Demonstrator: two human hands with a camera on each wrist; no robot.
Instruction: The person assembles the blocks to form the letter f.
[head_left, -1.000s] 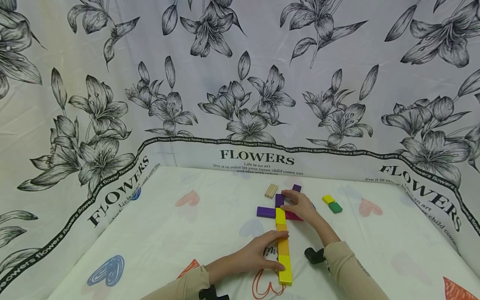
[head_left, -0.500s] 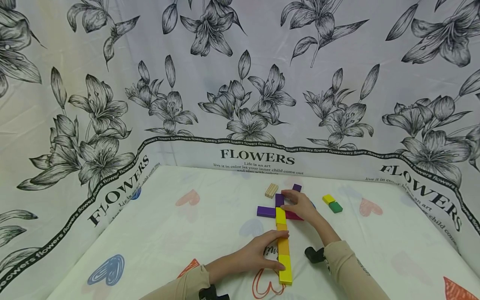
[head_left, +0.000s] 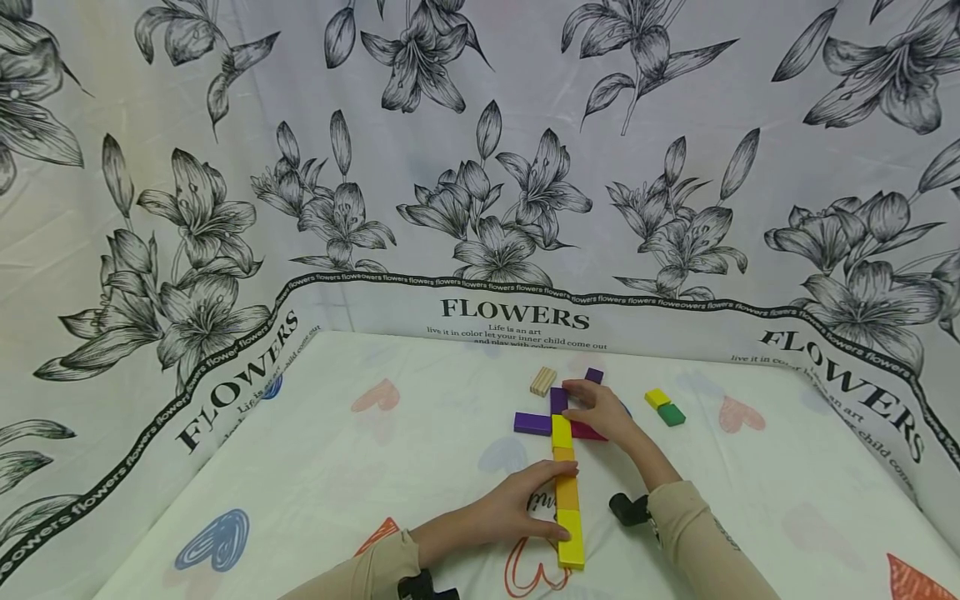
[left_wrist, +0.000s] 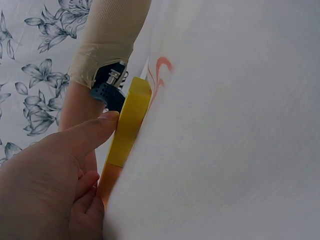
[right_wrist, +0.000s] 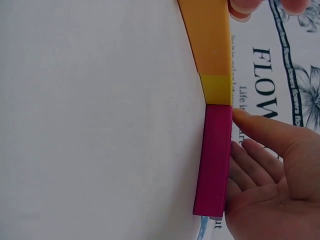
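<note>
A straight row of blocks runs away from me in the head view: a near yellow block (head_left: 572, 552), an orange stretch (head_left: 567, 494), another yellow block (head_left: 561, 435) and a purple block (head_left: 558, 400). My left hand (head_left: 506, 510) touches the row from the left, thumb (left_wrist: 102, 127) against the near yellow block and forefinger across the orange. From the right, my right hand (head_left: 606, 413) touches the far part, forefinger and thumb at the purple block's two ends. A second purple block (head_left: 531, 424) sticks out left; opposite it lies a magenta block (right_wrist: 215, 160), partly hidden by my right hand.
Beyond the row lie pale wooden pieces (head_left: 543, 382) and a further purple block (head_left: 594, 376). A yellow block (head_left: 657, 398) and a green block (head_left: 671, 415) lie to the right. The heart-printed cloth (head_left: 420, 450) meets a flower-printed curtain (head_left: 517, 242) at the back.
</note>
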